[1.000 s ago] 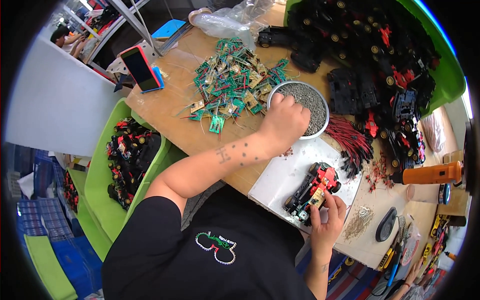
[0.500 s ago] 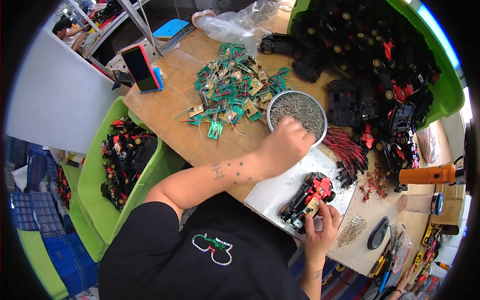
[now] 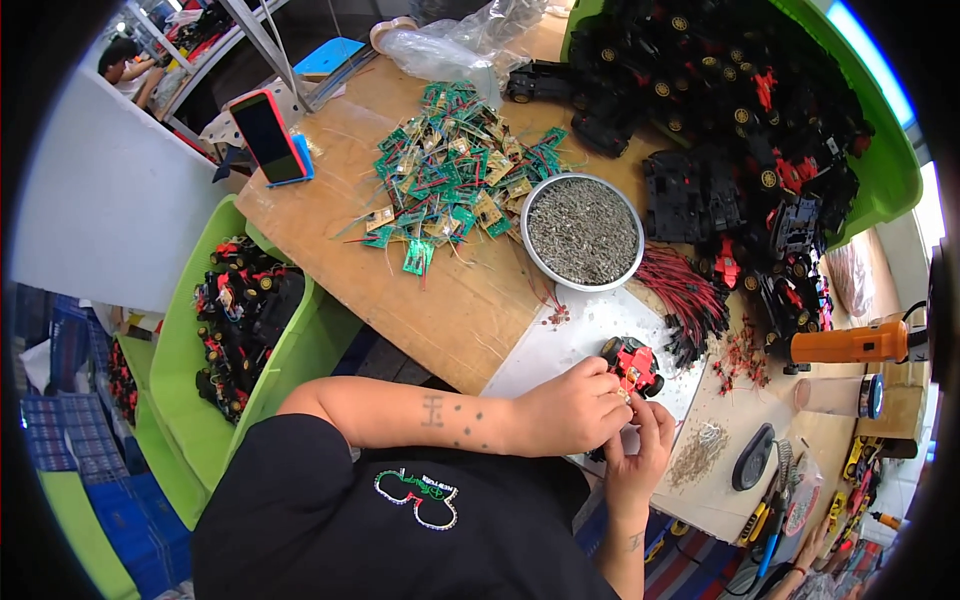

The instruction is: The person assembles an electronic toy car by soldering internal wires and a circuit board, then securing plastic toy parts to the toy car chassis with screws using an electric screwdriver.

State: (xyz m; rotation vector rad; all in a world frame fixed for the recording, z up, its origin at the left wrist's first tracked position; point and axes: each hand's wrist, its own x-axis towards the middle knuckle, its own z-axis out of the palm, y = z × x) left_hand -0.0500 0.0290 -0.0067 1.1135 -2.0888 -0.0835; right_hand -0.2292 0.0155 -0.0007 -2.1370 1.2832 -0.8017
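Observation:
A toy car chassis (image 3: 632,366) with black wheels and red parts lies on a white board (image 3: 530,355), partly covered by my hands. My left hand (image 3: 572,412) is closed over it, fingertips pinched together; whatever they hold is too small or hidden to make out. My right hand (image 3: 638,450) grips the near side of the chassis, its thumb and fingers close to my left fingertips. Beyond them, a round metal bowl (image 3: 590,288) is filled with small grey screws (image 3: 580,230). Bundled red and black wires (image 3: 685,295) lie to its right.
Green and tan circuit boards (image 3: 455,180) are heaped on the table. A large green bin (image 3: 895,190) spills black car parts at the right; another green bin (image 3: 180,390) stands left. A phone (image 3: 268,138), an orange-handled tool (image 3: 850,343) and a clear jar (image 3: 832,396) surround the work area.
My left hand has moved from the bowl of screws down to the chassis, beside my right hand, and now covers part of it. My right hand stays at the chassis.

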